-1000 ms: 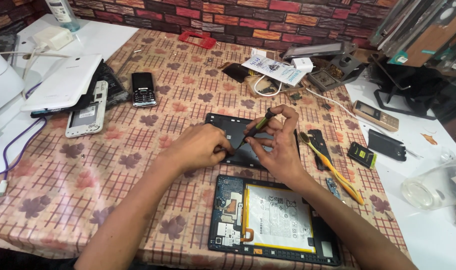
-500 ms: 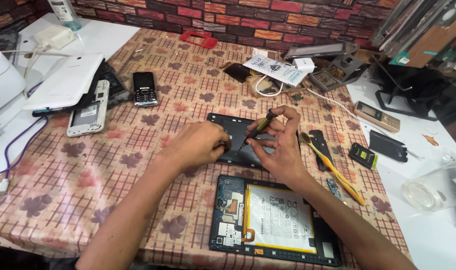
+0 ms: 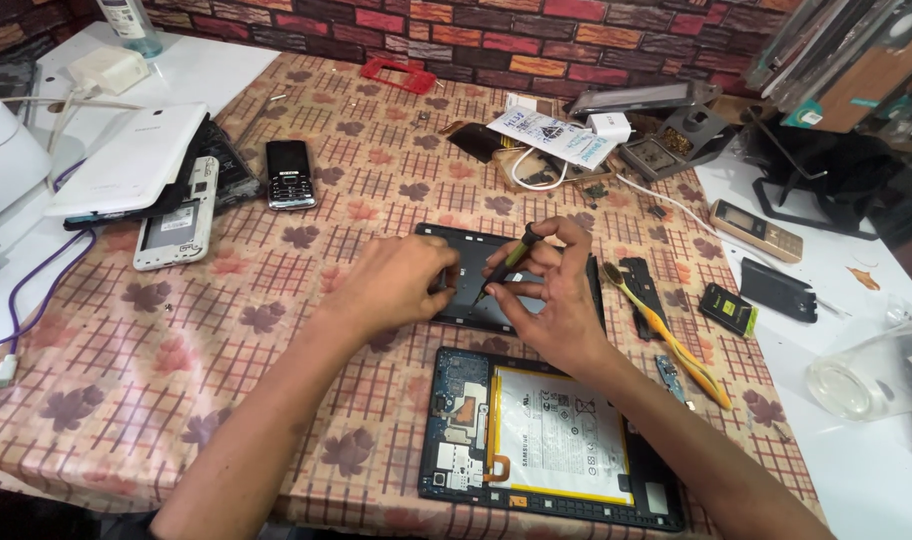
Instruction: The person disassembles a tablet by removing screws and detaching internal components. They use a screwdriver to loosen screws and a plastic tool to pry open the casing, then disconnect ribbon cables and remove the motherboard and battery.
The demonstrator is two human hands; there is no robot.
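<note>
We work at a table (image 3: 126, 370) covered with a checked cloth printed with leaves. A dark tablet back cover (image 3: 468, 262) lies flat near the middle of the table, and both our hands rest on it. Our left hand (image 3: 391, 283) lies palm down on the cover's left part, fingers curled against it; we cannot tell whether it grips anything. Our right hand (image 3: 553, 290) pinches a small screwdriver (image 3: 504, 265) between thumb and fingertips, the other fingers spread loosely; the tool tilts, tip down onto the cover. Just nearer the front edge lies an opened tablet (image 3: 546, 435), its white, yellow-rimmed battery (image 3: 554, 432) and circuit boards exposed. To the right of the cover lies a yellow toothbrush (image 3: 666, 335), beside a narrow black part (image 3: 644, 292). Toward the table's left edge lie a white tablet (image 3: 131, 160), an opened white phone (image 3: 179, 215) and a black keypad phone (image 3: 290, 173).
</note>
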